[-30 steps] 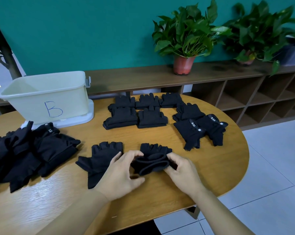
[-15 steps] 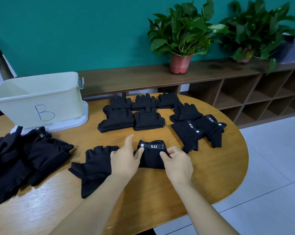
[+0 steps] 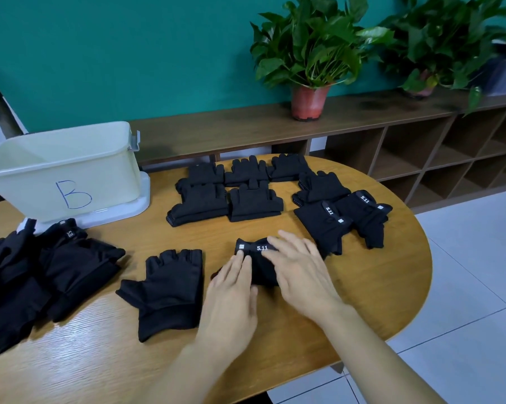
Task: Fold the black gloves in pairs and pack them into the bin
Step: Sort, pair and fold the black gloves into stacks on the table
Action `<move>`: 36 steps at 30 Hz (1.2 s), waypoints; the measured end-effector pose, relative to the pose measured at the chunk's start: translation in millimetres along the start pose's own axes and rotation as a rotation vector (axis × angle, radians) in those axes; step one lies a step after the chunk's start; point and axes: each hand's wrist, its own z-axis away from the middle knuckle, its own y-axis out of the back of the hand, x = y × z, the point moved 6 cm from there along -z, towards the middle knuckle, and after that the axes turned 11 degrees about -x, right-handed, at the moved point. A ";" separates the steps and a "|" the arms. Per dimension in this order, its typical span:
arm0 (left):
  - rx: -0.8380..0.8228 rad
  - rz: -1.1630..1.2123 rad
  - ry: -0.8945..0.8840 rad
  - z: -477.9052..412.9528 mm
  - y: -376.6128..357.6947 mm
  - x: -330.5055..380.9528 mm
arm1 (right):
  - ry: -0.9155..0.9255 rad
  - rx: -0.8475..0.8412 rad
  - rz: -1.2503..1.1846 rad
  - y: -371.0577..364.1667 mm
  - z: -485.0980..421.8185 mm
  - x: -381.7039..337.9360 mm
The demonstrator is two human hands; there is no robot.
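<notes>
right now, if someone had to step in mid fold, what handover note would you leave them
Left hand and right hand: both flat, fingers straight, pressing the folded glove bundle with the 5.11 label on the table.
A flat glove lies just left of it, untouched.
Done: folded sets are lined up at the back, with labelled gloves to their right.
Left: the loose pile at far left needs pairing and folding. The bin marked B shows no gloves inside from here, so all packing remains.

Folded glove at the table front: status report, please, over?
Left hand, right hand flat, pressing folded glove. Fingerless glove beside it, unfolded. Way to bin unobstructed.
</notes>
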 end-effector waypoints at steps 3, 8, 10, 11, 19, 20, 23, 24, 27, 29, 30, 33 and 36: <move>-0.178 -0.181 0.112 -3.2 -15.9 -1.6 | 0.050 -0.099 0.073 -13.0 10.3 0.6; -0.224 -0.312 0.093 -23.7 -24.7 -5.1 | 0.013 -0.101 0.086 -13.5 27.5 4.8; -0.240 -0.289 0.042 -39.3 -23.9 -10.4 | 0.004 -0.085 0.092 -12.6 28.0 9.6; -0.251 -0.281 0.011 -47.8 -23.2 -12.0 | -0.004 -0.083 0.095 -12.9 26.8 13.1; -0.293 -0.420 -0.209 -111.6 -19.3 -15.3 | -0.104 -0.038 0.109 -14.4 4.5 43.6; -0.292 -0.446 -0.232 -117.6 -19.3 -15.9 | -0.116 -0.026 0.115 -15.3 3.3 45.9; -0.296 -0.484 -0.282 -132.2 -17.2 -14.5 | -0.162 0.014 0.113 -17.0 1.2 49.2; -0.298 -0.485 -0.296 -136.6 -17.1 -14.3 | -0.176 0.026 0.110 -17.2 0.7 49.6; -0.300 -0.489 -0.332 -146.8 -18.2 -13.2 | -0.207 0.042 0.108 -18.4 0.1 51.5; -0.300 -0.507 -0.341 -151.2 -19.3 -10.5 | -0.220 0.044 0.107 -20.2 0.3 53.7; -0.303 -0.518 -0.342 -153.0 -20.0 -9.7 | -0.228 0.042 0.108 -21.0 0.2 54.6; -0.280 -0.535 -0.350 -154.9 -19.6 -8.9 | -0.240 0.028 0.112 -22.7 -0.4 55.9; -0.229 -0.539 -0.343 -150.4 -13.6 -10.8 | -0.242 0.024 0.109 -22.4 -0.3 56.5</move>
